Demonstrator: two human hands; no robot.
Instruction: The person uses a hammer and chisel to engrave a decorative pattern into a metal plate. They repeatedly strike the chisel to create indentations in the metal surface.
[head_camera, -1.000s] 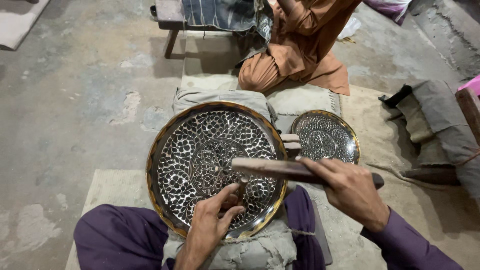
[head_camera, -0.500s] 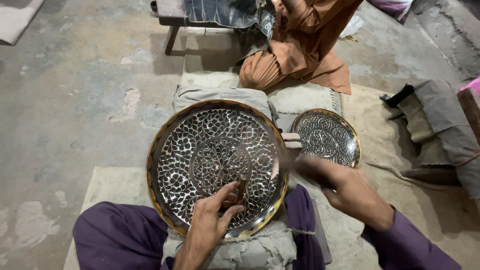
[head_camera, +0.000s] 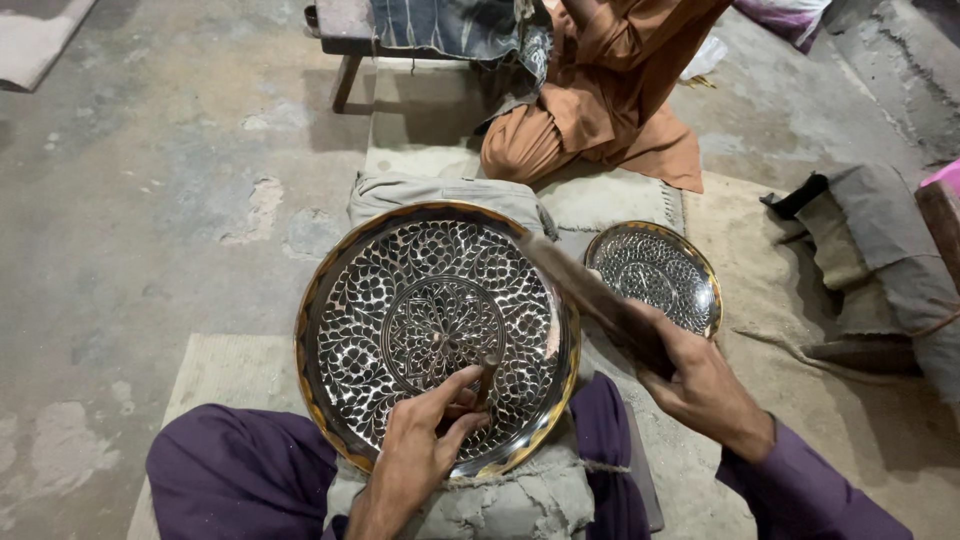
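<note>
Head view, looking down at my lap. The large round engraved metal tray with a brass-coloured rim and a dense floral pattern (head_camera: 437, 335) lies tilted on a grey padded cloth cushion (head_camera: 445, 195), its near edge resting over my purple-clad knees and its far edge at the cushion's far side. My left hand (head_camera: 418, 455) is closed around a small dark metal punch (head_camera: 487, 378), the tip set on the tray just below the central rosette, toward the near edge. My right hand (head_camera: 700, 385) grips a brown wooden mallet-like tool (head_camera: 590, 290) — blurred, so I cannot tell its exact shape — raised above the tray's right edge.

Handling, as I judge it: the tray looks stiff and fairly heavy for its breadth, with a polished, slippery face; the plain rim is the safest place to take hold of it, since the worked field would show marks and offers no purchase. The cushion beneath looks soft enough to keep it from sliding. The punch is thin and rigid — pinched low on the shaft, near the tip, it seems best steadied.

A smaller round engraved metal plate with a like rim (head_camera: 655, 275) lies on a pale woven mat (head_camera: 620, 205) just beside the cushion's right edge. Beyond it sits another person in orange clothing (head_camera: 600, 110), on the bare concrete floor (head_camera: 150, 180); grey folded cloths (head_camera: 880, 260) lie at the right.
</note>
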